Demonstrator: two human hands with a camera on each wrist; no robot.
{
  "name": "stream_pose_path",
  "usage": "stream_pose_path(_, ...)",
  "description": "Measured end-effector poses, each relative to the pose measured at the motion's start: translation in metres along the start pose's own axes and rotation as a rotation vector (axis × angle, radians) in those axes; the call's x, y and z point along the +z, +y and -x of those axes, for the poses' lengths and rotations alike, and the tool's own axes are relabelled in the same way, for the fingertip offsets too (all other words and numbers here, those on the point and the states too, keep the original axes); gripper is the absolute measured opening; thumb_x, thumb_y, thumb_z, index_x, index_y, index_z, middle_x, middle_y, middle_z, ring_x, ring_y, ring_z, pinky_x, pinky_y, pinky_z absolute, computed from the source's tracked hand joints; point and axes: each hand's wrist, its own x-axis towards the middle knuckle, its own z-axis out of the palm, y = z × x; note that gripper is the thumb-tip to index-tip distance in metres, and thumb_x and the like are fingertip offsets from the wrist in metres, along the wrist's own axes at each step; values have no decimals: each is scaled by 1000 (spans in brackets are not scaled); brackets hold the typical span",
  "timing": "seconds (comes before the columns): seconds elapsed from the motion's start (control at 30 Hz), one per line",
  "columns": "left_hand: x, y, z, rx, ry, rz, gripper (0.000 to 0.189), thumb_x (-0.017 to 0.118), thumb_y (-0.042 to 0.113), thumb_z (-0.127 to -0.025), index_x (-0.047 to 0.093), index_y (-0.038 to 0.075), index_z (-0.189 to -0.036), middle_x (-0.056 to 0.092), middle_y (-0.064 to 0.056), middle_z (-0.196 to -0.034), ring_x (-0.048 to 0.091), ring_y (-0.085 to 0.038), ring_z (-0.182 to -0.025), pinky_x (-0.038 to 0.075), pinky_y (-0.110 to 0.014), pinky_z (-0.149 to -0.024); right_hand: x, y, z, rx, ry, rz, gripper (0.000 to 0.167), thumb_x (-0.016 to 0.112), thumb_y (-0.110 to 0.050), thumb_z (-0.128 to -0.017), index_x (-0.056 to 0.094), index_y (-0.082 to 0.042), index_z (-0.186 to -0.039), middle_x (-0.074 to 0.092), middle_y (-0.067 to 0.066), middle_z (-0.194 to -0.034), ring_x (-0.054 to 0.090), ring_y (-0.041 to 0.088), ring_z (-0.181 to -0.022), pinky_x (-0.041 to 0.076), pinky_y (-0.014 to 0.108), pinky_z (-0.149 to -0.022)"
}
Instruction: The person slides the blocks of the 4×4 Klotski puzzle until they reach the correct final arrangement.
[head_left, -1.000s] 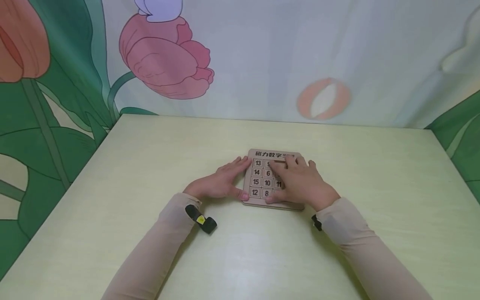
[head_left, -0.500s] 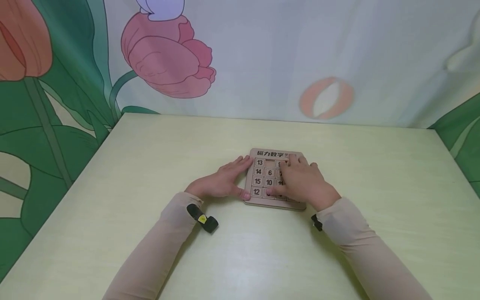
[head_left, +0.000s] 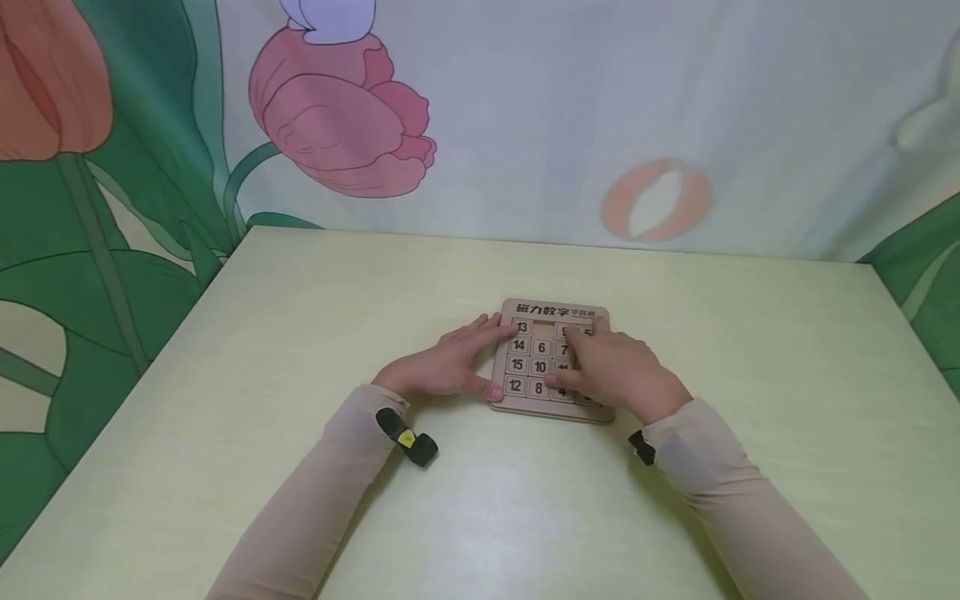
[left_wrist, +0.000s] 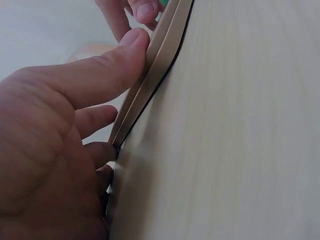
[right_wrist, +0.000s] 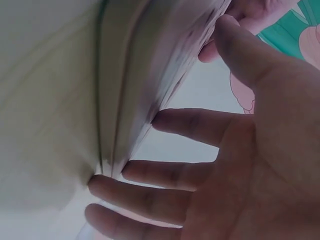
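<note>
A wooden number sliding puzzle (head_left: 551,408) lies flat on the table, with square numbered tiles in rows under a line of dark characters. In its top row, a bare slot (head_left: 543,332) separates tile 13 (head_left: 522,327) from tile 9 (head_left: 562,331). My left hand (head_left: 442,362) spans the puzzle's left side, index fingertip by tile 13 and thumb on the lower corner. From the right, my right hand (head_left: 622,371) reaches over the board, one fingertip at tile 9 and the thumb over the lower tiles. Other right fingers extend along the board's edge (right_wrist: 120,75). Several right-hand tiles are partly hidden.
The pale table (head_left: 360,283) extends around the puzzle. Behind it hangs a curtain (head_left: 517,125) printed with flowers and leaves. A black strap with a small camera (head_left: 408,437) sits on the left wrist; another dark strap (head_left: 642,447) is on the right.
Tile 9 has slid right by one place, leaving the slot beside tile 13. The left index finger reaches farther onto the board. The right hand has shifted slightly right, uncovering more tiles.
</note>
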Motion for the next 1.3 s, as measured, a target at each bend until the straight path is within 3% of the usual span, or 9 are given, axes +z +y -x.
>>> stream_pose_path(0.2,1,-2,1,2,-3,-16,90,74,46,-90,24,24,-163,-1,-5,-169,-9,-20,-153,-5,-48,-120,0,3,0,-12,-6,-26,82,60,-56,-97,37,-4,-155,40,35,-139,55,50,-113,52,60,-85)
stream_pose_path(0.37,4,-3,1,4,-2,-49,85,66,55,-93,23,30,-162,-4,-2,-169,-11,-19,-153,-5,-44,-120,5,0,-4,3,17,-70,85,59,-60,-96,29,-13,-160,34,37,-144,55,50,-111,50,60,-87)
stream_pose_path(0.63,7,1,-1,-7,17,-56,78,58,62,-95,25,37,-161,-3,1,-169,-11,-17,-152,-6,-42,-120,11,-9,-10,26,32,-2,80,51,-68,-95,28,-30,-161,35,39,-138,55,49,-99,53,57,-74)
stream_pose_path(0.93,5,1,1,7,12,-53,74,58,57,-97,28,33,-161,-2,-1,-169,-10,-19,-153,-4,-46,-120,11,-16,-11,20,6,16,81,49,-71,-94,27,-31,-161,26,46,-147,46,65,-116,50,65,-84)
stream_pose_path(1.3,4,1,1,0,24,2,65,61,51,-98,38,32,-156,0,-1,-169,-9,-17,-153,-5,-47,-120,9,-17,-9,17,16,39,79,49,-68,-95,24,-35,-162,33,44,-140,52,58,-104,53,60,-79)
